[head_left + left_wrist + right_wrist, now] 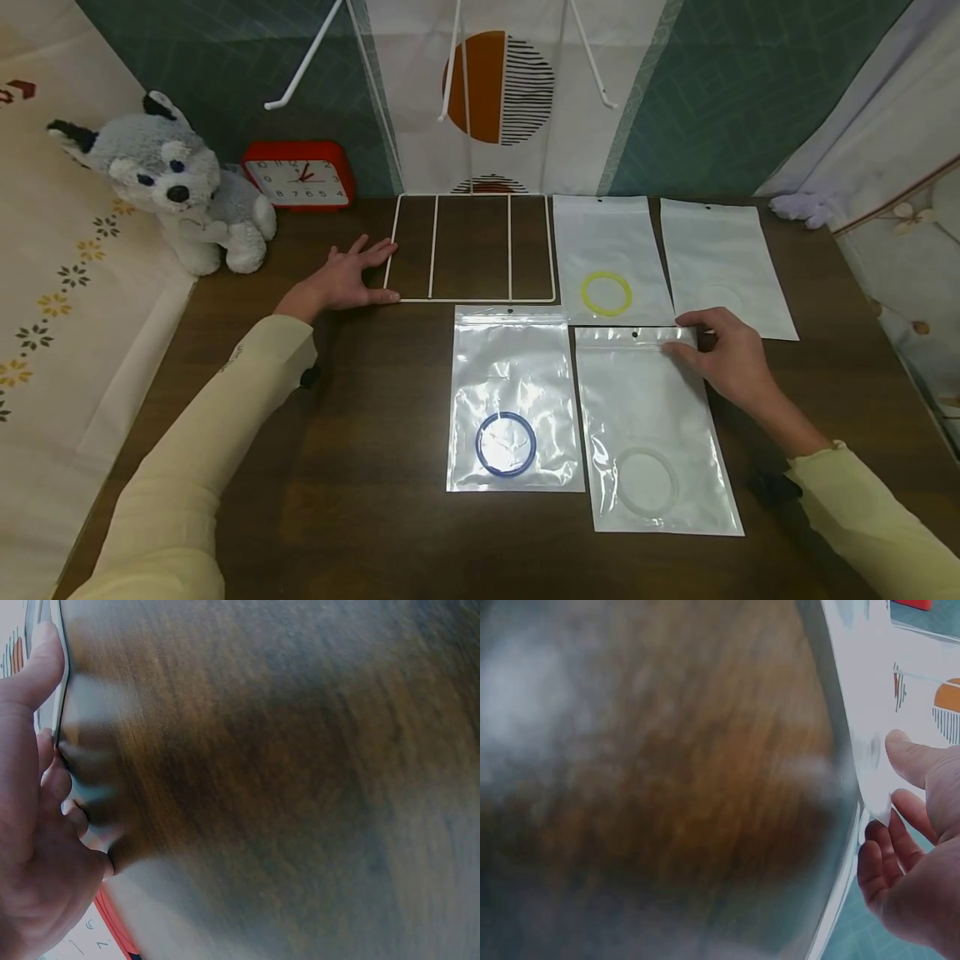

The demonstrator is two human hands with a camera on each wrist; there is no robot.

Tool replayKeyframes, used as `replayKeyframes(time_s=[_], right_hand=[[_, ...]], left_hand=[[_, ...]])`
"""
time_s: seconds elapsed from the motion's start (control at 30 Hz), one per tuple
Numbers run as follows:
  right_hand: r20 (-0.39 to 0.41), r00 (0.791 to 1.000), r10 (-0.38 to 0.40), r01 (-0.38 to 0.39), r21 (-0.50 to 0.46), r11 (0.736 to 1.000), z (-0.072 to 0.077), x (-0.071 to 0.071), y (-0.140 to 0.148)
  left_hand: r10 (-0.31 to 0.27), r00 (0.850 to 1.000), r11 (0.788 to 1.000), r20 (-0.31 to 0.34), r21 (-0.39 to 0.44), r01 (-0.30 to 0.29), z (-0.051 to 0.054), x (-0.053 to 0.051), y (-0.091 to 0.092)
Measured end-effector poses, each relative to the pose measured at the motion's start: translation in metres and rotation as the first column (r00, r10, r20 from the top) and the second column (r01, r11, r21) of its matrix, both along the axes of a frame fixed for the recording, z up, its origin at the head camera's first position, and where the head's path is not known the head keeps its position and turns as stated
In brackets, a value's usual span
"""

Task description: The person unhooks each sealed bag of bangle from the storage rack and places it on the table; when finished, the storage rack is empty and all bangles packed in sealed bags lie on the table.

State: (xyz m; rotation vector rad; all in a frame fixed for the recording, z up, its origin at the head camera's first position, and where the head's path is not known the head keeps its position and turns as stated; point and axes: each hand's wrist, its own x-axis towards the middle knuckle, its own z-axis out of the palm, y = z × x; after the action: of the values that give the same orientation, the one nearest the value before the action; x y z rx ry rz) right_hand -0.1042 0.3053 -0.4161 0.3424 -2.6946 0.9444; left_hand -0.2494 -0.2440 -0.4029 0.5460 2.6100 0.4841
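Observation:
My left hand [342, 279] lies at the left edge of a white wire rack [471, 301], fingers spread and touching its frame. In the left wrist view the thumb [46, 660] rests along the wire. My right hand [726, 354] pinches the top right corner of a zip bag [637, 392] that has a pale ring [621, 483] in it. Left of that bag lies another zip bag [510, 358] with a blue ring [480, 446]. Behind are a bag [600, 233] with a yellow ring [628, 293] and a bag [716, 250] with a faint whitish ring, partly behind my right hand.
A plush husky [176, 158] sits at the back left beside a red clock [300, 200]. White hooks [588, 54] jut out above the rack, in front of a patterned cloth [645, 50]. Everything stands on a dark wooden table [360, 467]; white curtains hang on both sides.

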Motion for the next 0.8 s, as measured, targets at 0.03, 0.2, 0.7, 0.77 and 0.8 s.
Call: replayKeyframes(time_s=[0.03, 0.2, 0.7, 0.77, 0.8], right_hand=[[0.004, 1.000, 0.003, -0.003, 0.002, 1.000, 0.000, 0.000, 0.000], [0.034, 0.999, -0.009, 0.008, 0.031, 0.999, 0.002, 0.001, 0.000], [-0.161, 0.984, -0.080, 0.078, -0.019, 0.997, 0.022, -0.001, 0.017], [-0.163, 0.982, -0.091, 0.089, -0.017, 0.996, 0.026, -0.003, 0.020], [-0.165, 0.982, -0.094, 0.093, -0.017, 0.996, 0.028, -0.004, 0.022]], left_hand=[[-0.002, 1.000, 1.000, 0.000, 0.000, 0.002, 0.000, 0.000, 0.000], [-0.008, 1.000, 1.000, 0.003, 0.003, 0.008, -0.001, -0.002, 0.000], [-0.033, 0.999, 0.999, 0.012, -0.014, 0.033, 0.004, -0.001, 0.005], [-0.029, 1.000, 1.000, 0.008, -0.006, 0.029, 0.005, 0.002, 0.004], [-0.024, 1.000, 1.000, 0.004, -0.001, 0.024, 0.005, 0.004, 0.004]])
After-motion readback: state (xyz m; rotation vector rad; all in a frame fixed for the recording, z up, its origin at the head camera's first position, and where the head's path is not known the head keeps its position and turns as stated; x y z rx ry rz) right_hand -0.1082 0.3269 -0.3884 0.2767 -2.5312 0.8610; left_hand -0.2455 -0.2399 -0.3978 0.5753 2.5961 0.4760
